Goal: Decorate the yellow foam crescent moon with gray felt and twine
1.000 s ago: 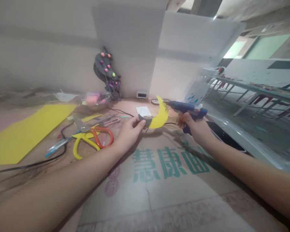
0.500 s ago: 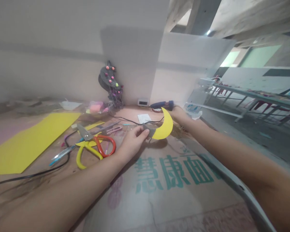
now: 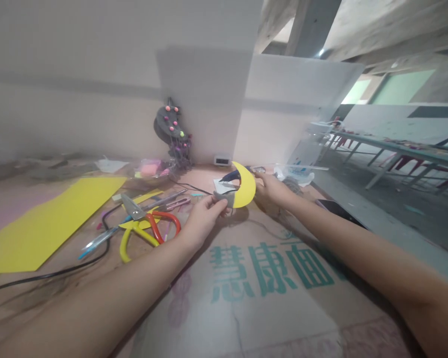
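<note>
My left hand point(image 3: 207, 216) pinches the grey felt-like end of a yellow crescent moon cutout point(image 3: 248, 189), which stands raised just above the table. Behind the crescent is a dark blue glue gun point(image 3: 230, 176), its nozzle pointing left over a small white square point(image 3: 220, 186). My right hand point(image 3: 271, 189) is closed around the gun's handle, though the crescent covers part of the gun and some fingers. Left of my left hand lie scissors point(image 3: 160, 226) with one red and one yellow handle, beside pens and yellow paper scraps.
A yellow sheet point(image 3: 56, 223) lies at left, with a black cable point(image 3: 52, 274) running past it. A grey crescent decorated with coloured balls point(image 3: 168, 124) leans on the back wall near a small display point(image 3: 222, 160). On the right are a dark phone point(image 3: 339, 213) and plastic bag point(image 3: 300, 171).
The glue gun has come down and left, now behind the yellow crescent with its nozzle near the grey end. My left hand and the crescent have shifted slightly left. The phone has come into view.
</note>
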The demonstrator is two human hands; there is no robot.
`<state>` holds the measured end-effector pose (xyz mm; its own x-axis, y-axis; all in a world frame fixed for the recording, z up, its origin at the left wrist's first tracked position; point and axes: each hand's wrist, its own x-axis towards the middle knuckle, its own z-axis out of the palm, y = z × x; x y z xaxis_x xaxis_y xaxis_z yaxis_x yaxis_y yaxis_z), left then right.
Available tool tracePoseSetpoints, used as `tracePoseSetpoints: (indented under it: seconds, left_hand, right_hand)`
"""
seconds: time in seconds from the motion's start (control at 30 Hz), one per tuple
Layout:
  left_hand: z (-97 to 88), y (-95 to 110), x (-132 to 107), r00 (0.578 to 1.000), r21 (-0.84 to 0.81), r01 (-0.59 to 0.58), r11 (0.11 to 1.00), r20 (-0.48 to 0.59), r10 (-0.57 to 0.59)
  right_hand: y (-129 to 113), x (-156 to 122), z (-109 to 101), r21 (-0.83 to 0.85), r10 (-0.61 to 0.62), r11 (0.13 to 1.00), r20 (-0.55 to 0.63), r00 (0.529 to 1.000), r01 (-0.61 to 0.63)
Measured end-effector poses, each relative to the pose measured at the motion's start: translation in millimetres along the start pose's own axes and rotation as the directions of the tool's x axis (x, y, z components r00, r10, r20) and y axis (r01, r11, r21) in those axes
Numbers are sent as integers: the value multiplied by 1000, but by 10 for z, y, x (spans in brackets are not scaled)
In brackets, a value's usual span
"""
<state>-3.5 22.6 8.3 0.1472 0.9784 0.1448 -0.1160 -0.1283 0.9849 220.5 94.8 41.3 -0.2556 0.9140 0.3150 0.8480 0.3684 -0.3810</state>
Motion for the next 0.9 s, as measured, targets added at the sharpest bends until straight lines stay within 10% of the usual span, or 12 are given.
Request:
tracePoseSetpoints:
  seconds: [0.3,0.5,0.9]
  left_hand:
    - [-22,-33,-14,999,101,-26,995,-18,28]
    - [-26,-47,-4,999,154,-31,988,-12,33]
    - [4,-100,-61,987,236,-139,962,110,116]
  right_hand:
    - [-356,-772,-48,96,-251,968,281,926,233]
    - [-543,-935,172,187,-393,914,188,900,360]
    - [-761,-853,-375,108,-147,984,61,987,140]
